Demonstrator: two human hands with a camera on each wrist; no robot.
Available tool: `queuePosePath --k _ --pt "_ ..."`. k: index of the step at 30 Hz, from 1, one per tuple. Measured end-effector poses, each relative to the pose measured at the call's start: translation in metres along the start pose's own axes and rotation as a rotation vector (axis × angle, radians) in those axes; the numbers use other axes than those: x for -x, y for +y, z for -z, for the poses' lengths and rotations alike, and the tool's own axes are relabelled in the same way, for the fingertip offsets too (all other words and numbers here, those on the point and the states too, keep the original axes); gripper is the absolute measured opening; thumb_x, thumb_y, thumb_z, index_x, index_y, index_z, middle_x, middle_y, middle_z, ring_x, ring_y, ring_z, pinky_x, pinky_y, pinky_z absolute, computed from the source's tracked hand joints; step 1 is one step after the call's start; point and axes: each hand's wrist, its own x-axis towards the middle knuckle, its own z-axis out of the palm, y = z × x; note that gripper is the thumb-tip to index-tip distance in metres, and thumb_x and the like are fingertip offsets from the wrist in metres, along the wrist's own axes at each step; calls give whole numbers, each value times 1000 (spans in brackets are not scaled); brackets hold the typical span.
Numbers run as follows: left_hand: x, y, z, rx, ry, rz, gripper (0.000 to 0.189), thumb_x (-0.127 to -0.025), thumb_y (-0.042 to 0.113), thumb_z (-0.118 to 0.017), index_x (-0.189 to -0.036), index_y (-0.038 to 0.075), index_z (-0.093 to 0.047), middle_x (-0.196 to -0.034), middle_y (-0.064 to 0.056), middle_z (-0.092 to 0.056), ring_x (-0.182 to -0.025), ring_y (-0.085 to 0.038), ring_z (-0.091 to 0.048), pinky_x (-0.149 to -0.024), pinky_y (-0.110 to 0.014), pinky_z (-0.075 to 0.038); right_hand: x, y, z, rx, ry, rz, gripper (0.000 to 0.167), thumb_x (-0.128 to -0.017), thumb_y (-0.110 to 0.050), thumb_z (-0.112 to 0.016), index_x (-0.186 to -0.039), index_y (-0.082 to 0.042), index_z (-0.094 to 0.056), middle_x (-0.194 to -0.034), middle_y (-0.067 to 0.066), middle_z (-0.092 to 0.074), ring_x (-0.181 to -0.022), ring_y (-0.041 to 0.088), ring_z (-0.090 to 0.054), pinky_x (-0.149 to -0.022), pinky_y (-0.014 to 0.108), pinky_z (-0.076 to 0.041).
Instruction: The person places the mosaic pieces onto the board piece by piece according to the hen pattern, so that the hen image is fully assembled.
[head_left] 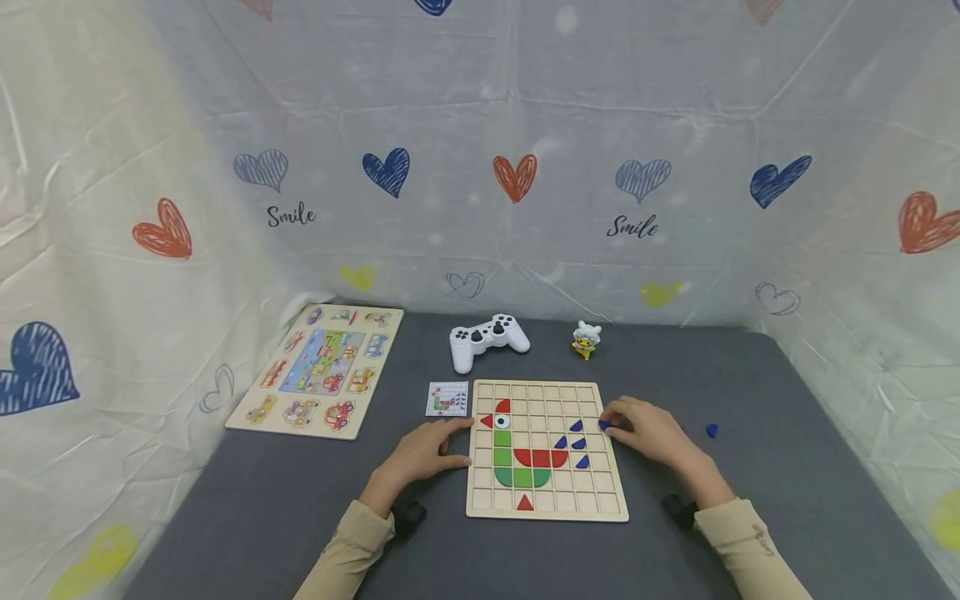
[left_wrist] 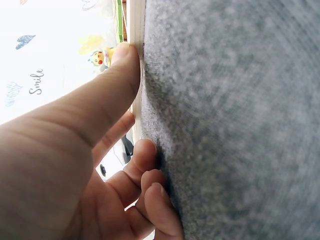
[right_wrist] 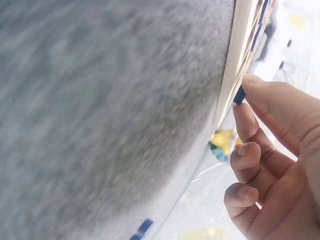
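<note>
A wooden grid board [head_left: 588, 502] lies on the table, with red, green and blue pieces and a round eye piece [head_left: 502, 422] set in its cells. My right hand [head_left: 647, 429] pinches a small blue piece [right_wrist: 239, 95] between thumb and forefinger, at the board's right edge. The thumb and forefinger of my left hand [head_left: 426, 450] are spread and touch the board's left edge; its other fingers [left_wrist: 162, 207] lie lower, by the tabletop. Several blue pieces [head_left: 578, 443] sit in cells on the right half. Near the bottom edge is a red triangle [head_left: 525, 502].
A loose blue piece [head_left: 712, 430] lies on the table [head_left: 780, 500], right of my right hand. A pattern card [head_left: 447, 399] rests beside the board's upper left corner. Behind stand a white game controller [head_left: 489, 337] and a small figurine [head_left: 586, 339]. A vehicle puzzle [head_left: 247, 417] is at left.
</note>
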Motion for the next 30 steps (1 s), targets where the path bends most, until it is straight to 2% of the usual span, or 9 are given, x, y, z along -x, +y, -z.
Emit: queuePosePath --k 10,16,25,30 --pt "-1 -2 -2 -6 4 -3 62 -79 45 -69 -133 22 -51 -68 4 -42 -60 -10 -37 -55 -25 -29 -11 -7 -6 -78 -24 26 13 -82 -16 -70 -95 -15 -67 -81 -6 -55 -71 7 -49 -64 30 -41" --pt "-2 -3 -3 -17 1 0 63 -79 48 -68 -134 24 -50 -68 6 -42 -60 -9 -37 -56 -25 -30 -14 -11 -7 -132 -59 7 14 -83 -9 -67 -98 -11 -68 -83 -5 -59 -73 6 -52 -66 29 -43" --pt "-2 -3 -3 -13 3 -1 63 -79 47 -69 -134 23 -50 -68 4 -42 -60 -10 -37 -55 -25 -30 -11 -13 -5 -108 -69 22 17 -83 -10 -67 -101 -10 -68 -85 -5 -61 -73 5 -52 -66 29 -44" --pt "-2 -3 -2 -4 3 0 63 -78 46 -69 -134 22 -50 -68 4 -42 -60 -10 -36 -55 -25 -29 -6 -9 -3 -96 -45 38 18 -84 -13 -68 -101 -11 -69 -88 -4 -60 -75 7 -53 -65 28 -44"
